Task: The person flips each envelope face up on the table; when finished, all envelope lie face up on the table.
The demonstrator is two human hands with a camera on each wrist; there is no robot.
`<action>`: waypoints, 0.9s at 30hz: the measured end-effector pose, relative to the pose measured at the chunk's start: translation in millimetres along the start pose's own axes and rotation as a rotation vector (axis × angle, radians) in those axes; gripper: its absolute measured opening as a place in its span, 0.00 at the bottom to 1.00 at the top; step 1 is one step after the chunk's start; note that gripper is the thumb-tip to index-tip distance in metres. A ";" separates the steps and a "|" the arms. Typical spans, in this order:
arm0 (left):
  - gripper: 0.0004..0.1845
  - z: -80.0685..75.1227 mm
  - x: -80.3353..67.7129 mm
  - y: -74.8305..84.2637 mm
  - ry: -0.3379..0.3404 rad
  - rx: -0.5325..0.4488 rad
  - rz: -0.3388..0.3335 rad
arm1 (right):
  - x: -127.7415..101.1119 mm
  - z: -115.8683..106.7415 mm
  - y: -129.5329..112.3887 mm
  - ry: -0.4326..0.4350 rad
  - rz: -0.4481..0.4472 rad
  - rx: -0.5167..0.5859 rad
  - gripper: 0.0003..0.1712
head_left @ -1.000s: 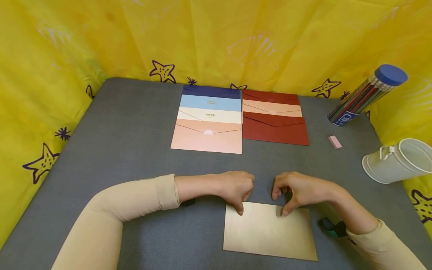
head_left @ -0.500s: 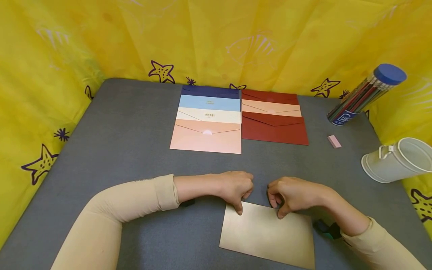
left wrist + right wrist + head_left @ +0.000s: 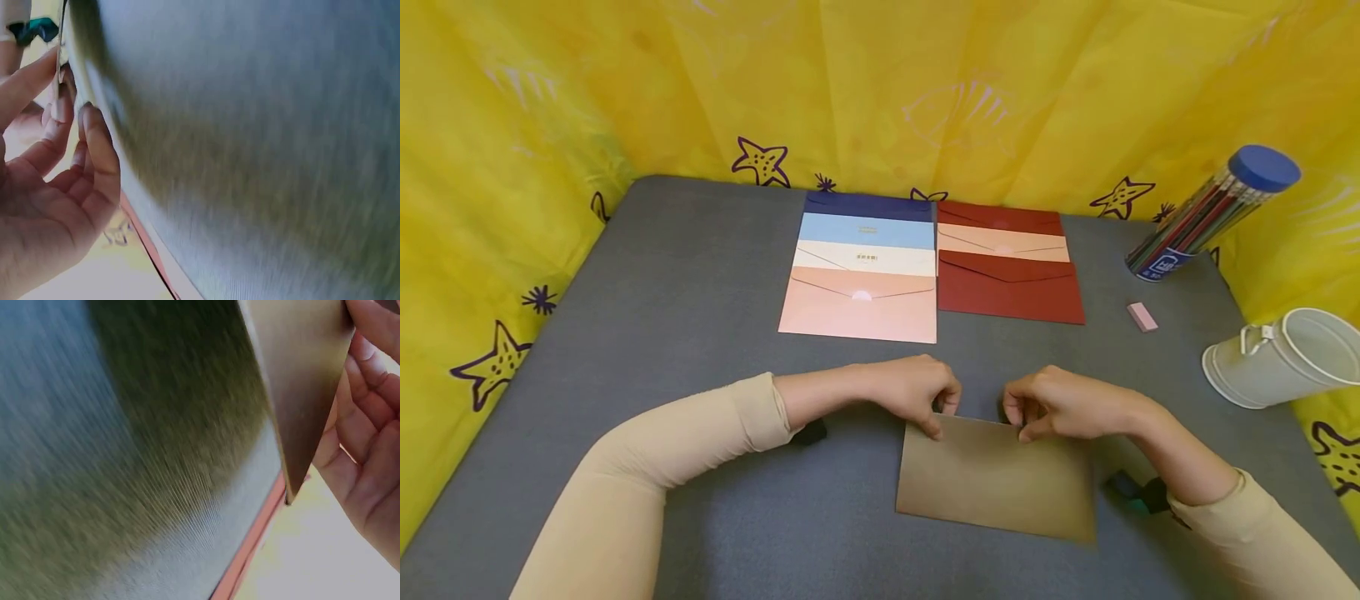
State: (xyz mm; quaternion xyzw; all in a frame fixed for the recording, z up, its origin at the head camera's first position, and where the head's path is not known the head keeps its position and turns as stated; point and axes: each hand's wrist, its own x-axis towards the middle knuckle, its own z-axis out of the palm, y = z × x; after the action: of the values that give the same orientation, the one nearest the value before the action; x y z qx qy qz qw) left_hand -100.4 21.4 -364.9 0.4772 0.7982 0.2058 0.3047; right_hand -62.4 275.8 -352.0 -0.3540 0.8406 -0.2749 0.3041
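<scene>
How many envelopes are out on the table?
8 in view. Both hands pinch the gold envelope at the near edge. Four overlap in the left stack: navy, light blue, cream, pink. Three overlap in the right stack: dark red, peach, dark red. Others may lie hidden beneath.

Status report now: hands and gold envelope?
Left hand and right hand pinch flat gold paper envelope at far edge, raised off grey table. Nothing blocking.

Stacked envelopes (image 3: 859, 271), pencil tube (image 3: 1210, 215), pink eraser (image 3: 1142, 317), white bucket (image 3: 1273, 358)
</scene>
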 end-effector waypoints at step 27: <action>0.19 -54.4 4.2 -53.7 0.416 -0.862 -0.211 | -5.4 -50.0 26.8 0.642 0.335 0.016 0.12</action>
State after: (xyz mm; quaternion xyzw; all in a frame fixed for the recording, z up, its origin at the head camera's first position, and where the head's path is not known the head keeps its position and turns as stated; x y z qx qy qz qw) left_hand -173.2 -1.6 -359.7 0.1728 0.7282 0.5766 0.3277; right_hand -106.1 308.3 -335.3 -0.1046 0.9373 -0.3253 0.0682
